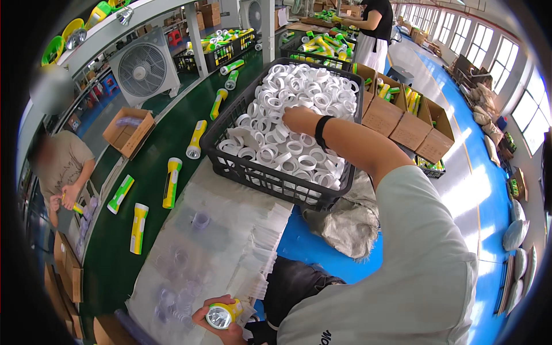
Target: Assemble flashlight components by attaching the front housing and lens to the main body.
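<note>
My left hand (232, 332), low in the view, is closed around a yellow flashlight (219, 316) whose round lens faces up. My right hand (300, 121) reaches down into a black plastic crate (270, 187) heaped with white plastic rings (296, 146). Its fingertips are hidden among the rings, so I cannot see whether it grips one. A black band circles my right wrist. Clear plastic rings (200, 220) lie on a pale sheet (224, 247) between the crate and my left hand.
Yellow and green flashlights (171, 183) lie along the green conveyor (152, 215) at the left. Across it, a person (63, 167) handles a flashlight near an open carton (129, 132). Cardboard boxes (402, 121) of flashlights stand right of the crate; another person (374, 34) stands beyond.
</note>
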A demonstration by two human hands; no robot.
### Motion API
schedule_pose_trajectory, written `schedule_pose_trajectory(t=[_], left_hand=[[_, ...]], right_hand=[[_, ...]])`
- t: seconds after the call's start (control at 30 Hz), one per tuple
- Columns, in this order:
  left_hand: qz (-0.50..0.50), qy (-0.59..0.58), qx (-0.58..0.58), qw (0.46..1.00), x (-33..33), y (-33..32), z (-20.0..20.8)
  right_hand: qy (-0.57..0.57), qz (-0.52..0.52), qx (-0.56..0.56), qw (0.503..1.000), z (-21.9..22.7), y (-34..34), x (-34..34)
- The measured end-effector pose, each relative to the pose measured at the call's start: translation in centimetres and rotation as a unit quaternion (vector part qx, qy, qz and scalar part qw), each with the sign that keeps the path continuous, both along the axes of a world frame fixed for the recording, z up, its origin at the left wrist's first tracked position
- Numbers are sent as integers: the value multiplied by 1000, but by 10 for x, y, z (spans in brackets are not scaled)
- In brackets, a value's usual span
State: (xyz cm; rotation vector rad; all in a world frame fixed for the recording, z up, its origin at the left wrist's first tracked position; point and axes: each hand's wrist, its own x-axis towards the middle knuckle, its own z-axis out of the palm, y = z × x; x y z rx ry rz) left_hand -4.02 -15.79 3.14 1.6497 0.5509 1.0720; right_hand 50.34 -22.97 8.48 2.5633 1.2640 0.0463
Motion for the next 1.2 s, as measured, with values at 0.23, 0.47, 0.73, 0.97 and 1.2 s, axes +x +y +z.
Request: schedule_pose_trajectory(t=[0.23,0.47,0.73,0.97,1.2], left_hand=[[-20,14,-13,1000,1,2,4],[-14,-1,-11,1000,5,-5,4],[-26,-26,-13,999,4,-6,9],[-60,-107,16,992,1,7,-13],[-138,-158,10,978,2,12,-13]], right_hand=[[6,-11,36,999,-11,6,-12],[30,17,36,999,-10,-3,-10],[22,-19,178,984,62,12,-46],[109,248,318,909,53,13,-260],[98,375,208,898,-87,38,-300]])
